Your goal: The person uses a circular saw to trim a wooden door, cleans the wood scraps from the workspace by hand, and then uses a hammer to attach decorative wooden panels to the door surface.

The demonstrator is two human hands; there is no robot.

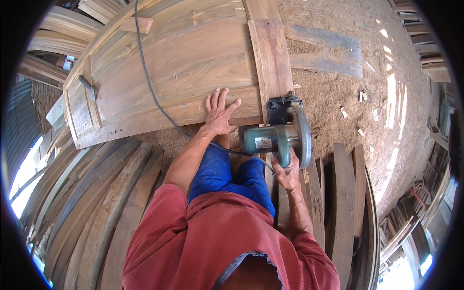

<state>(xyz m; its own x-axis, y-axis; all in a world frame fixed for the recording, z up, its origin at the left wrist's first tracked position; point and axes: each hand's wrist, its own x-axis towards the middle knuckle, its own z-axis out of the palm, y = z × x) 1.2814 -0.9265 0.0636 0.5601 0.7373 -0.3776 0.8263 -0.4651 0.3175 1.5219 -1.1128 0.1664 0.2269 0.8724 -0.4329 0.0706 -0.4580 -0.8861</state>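
A large wooden panel door [179,58] lies flat before me. My left hand [220,112] presses on its near edge rail, fingers spread. My right hand [288,171] is wrapped round the rear handle of a green circular saw [273,140]. The saw's base sits at the near right corner of the door, against a wooden board [273,58] that runs along the door's right end. From the saw a dark power cord [150,82] passes under my left forearm and across the door. The saw's body hides the blade's lower edge.
A hammer [88,87] and a small wood block [136,25] lie on the door. Long planks [111,208] are stacked at left and beneath me, with more [343,193] at right. Sawdust and offcuts cover the ground [333,101], where a grey board [328,50] lies.
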